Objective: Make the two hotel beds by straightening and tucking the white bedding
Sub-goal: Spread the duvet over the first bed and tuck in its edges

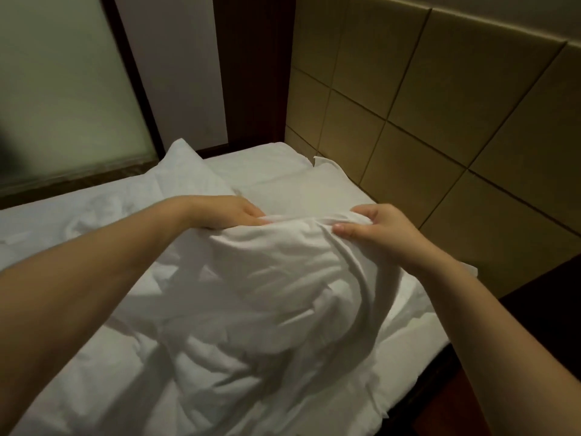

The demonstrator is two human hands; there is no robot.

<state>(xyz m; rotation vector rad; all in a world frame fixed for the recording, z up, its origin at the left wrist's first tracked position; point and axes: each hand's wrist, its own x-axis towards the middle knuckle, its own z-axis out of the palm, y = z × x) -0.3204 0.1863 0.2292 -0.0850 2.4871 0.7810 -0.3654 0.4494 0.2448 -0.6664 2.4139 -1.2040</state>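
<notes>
Bedding fills the middle of the view: the white duvet (276,278) is heaped in a crumpled, creased mound on the near half of the bed, its upper edge lifted and held by both hands. In from the left comes the left hand (226,212), at the far upper edge of the mound, fingers pressed together and curled into the fold, gripping the cloth; the fingertips are buried in the fabric and cannot be seen. Over on the right end of that same edge is the right hand (374,231), thumb laid along the near face, the other fingers hooked over the top, pinching a gathered ridge of cloth between them. The two hands sit apart, with a bunched band of duvet running between them. Beyond the mound the flat white sheet (283,180) shows up to the head of the bed, and a pillow (188,171) lies tilted at the far left, one corner poking up. A loose corner of white cloth (327,163) sticks up just beside the padded tan headboard (440,105), which runs along the right in square panels. A frosted glass panel (63,89) in a dark frame stands behind the bed at left, and a dark wooden surface (553,291) sits just beside the bed at the right edge.
</notes>
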